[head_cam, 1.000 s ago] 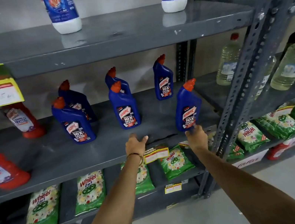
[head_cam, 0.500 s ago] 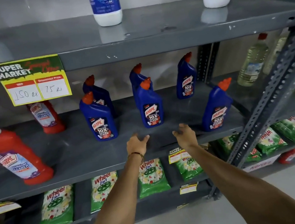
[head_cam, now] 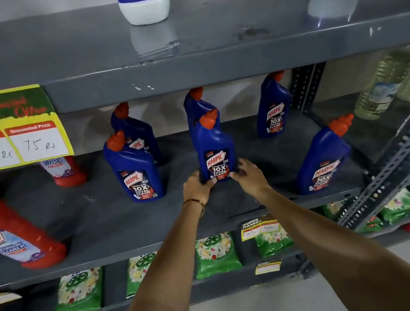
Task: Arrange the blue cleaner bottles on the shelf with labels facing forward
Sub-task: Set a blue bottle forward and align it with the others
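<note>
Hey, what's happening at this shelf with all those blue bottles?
A person is tidying a shop shelf of blue Harpic cleaner bottles. The left hand and right hand both grip the base of the middle front bottle, whose label faces forward. Another front bottle stands to its left and one near the shelf's right end, with three more behind. Red cleaner bottles stand further left.

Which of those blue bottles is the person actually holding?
The front middle blue bottle: the left hand and right hand clasp its base from both sides. The other five blue bottles stand untouched.
</note>
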`<state>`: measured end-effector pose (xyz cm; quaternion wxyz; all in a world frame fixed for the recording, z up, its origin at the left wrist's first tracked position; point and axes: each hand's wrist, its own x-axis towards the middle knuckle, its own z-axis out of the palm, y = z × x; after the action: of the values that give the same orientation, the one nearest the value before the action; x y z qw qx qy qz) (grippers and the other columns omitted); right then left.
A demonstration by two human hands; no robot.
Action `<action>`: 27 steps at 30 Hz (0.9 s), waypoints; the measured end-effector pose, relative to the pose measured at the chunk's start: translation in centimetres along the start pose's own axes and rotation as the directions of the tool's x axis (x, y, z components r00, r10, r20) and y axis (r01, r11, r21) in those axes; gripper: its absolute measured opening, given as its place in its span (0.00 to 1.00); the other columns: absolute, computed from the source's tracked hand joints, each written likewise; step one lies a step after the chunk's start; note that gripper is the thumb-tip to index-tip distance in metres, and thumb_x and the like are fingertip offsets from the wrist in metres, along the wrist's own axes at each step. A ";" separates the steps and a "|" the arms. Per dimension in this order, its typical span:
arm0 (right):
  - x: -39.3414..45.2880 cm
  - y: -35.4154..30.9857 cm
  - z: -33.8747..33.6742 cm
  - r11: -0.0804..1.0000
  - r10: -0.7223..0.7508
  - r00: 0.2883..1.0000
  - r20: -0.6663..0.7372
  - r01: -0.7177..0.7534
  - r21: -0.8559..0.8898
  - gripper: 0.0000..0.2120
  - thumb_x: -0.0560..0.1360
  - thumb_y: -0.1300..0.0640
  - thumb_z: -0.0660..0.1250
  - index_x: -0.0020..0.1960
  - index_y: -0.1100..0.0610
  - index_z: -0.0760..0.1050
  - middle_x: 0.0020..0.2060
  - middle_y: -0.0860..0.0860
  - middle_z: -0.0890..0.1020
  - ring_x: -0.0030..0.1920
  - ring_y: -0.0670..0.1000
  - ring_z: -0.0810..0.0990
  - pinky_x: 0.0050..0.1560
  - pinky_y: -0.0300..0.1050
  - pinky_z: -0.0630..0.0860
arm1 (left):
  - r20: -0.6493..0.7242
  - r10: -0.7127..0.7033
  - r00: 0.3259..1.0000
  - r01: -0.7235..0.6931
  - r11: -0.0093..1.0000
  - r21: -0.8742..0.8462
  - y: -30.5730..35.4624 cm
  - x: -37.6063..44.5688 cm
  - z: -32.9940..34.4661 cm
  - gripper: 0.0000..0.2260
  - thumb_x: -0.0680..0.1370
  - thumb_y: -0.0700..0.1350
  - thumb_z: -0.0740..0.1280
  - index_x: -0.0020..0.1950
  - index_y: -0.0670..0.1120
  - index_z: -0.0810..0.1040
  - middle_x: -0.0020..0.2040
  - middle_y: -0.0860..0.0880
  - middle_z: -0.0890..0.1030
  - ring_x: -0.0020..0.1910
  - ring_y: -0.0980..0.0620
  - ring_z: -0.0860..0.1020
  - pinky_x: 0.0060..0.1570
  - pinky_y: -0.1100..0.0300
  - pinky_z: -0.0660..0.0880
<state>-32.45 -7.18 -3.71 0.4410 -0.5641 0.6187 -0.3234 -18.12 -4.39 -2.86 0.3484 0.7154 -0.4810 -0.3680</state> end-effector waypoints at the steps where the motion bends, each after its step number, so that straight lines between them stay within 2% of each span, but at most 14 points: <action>1: 0.1 0.0 0.1 1.000 -0.021 1.000 0.003 0.021 0.001 0.25 0.74 0.62 0.65 0.70 0.59 0.63 0.66 0.57 0.75 0.64 0.53 0.74 0.63 0.43 0.68 | 0.003 0.009 1.000 -0.009 1.000 0.007 0.0 0.1 0.1 0.16 0.73 0.42 0.69 0.60 0.41 0.75 0.58 0.40 0.81 0.59 0.43 0.78 0.59 0.52 0.74; 3: 0.3 0.1 0.2 0.999 -0.054 0.999 0.004 0.054 -0.003 0.21 0.75 0.62 0.64 0.68 0.59 0.67 0.63 0.56 0.77 0.62 0.52 0.75 0.57 0.38 0.67 | -0.001 0.020 1.000 -0.019 1.000 0.022 0.0 0.4 0.3 0.16 0.74 0.41 0.68 0.61 0.40 0.75 0.58 0.40 0.81 0.59 0.43 0.78 0.58 0.54 0.73; 6: 0.4 0.2 0.3 0.997 -0.072 0.997 -0.026 0.073 0.021 0.19 0.76 0.63 0.63 0.66 0.61 0.69 0.62 0.58 0.78 0.62 0.54 0.75 0.55 0.38 0.68 | -0.008 0.016 1.000 -0.015 1.000 0.009 0.0 0.5 0.4 0.15 0.74 0.40 0.68 0.60 0.39 0.75 0.57 0.39 0.81 0.58 0.43 0.78 0.57 0.53 0.74; 9: 0.3 0.2 0.2 0.998 -0.063 0.997 -0.039 0.064 0.029 0.18 0.76 0.63 0.63 0.65 0.60 0.70 0.61 0.58 0.78 0.62 0.54 0.75 0.56 0.40 0.69 | -0.003 0.008 1.000 -0.008 1.000 0.007 -0.1 0.3 0.2 0.15 0.75 0.40 0.68 0.61 0.39 0.74 0.57 0.39 0.81 0.58 0.42 0.78 0.59 0.51 0.75; 14: -0.5 0.5 0.1 0.998 -0.062 0.998 -0.018 0.062 0.000 0.17 0.75 0.62 0.63 0.64 0.60 0.70 0.61 0.58 0.79 0.62 0.55 0.76 0.59 0.44 0.71 | 0.006 -0.002 1.000 0.002 1.000 -0.007 -0.4 -0.7 0.0 0.16 0.75 0.40 0.68 0.61 0.39 0.74 0.57 0.40 0.81 0.58 0.44 0.78 0.55 0.56 0.73; 22: -3.7 1.5 -0.4 0.999 -0.054 0.998 -0.021 0.054 0.001 0.17 0.75 0.60 0.64 0.64 0.58 0.71 0.60 0.57 0.79 0.61 0.53 0.76 0.60 0.45 0.72 | -0.006 0.006 1.000 -0.006 1.000 0.011 -1.1 -4.0 -0.2 0.15 0.74 0.43 0.69 0.58 0.39 0.75 0.55 0.40 0.82 0.56 0.42 0.79 0.59 0.51 0.75; 27: -5.7 2.0 -0.5 0.997 -0.075 0.997 -0.033 0.075 0.003 0.16 0.74 0.61 0.65 0.62 0.60 0.72 0.58 0.58 0.81 0.59 0.54 0.78 0.56 0.44 0.73 | 0.008 0.012 1.000 -0.012 0.999 0.036 -1.6 -5.7 -0.3 0.16 0.73 0.45 0.70 0.58 0.39 0.76 0.56 0.40 0.82 0.56 0.43 0.79 0.59 0.50 0.75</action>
<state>-33.91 -1.28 -4.31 0.4194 -0.5805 0.6036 -0.3503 -18.70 1.51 -2.99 0.3356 0.7174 -0.4932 -0.3598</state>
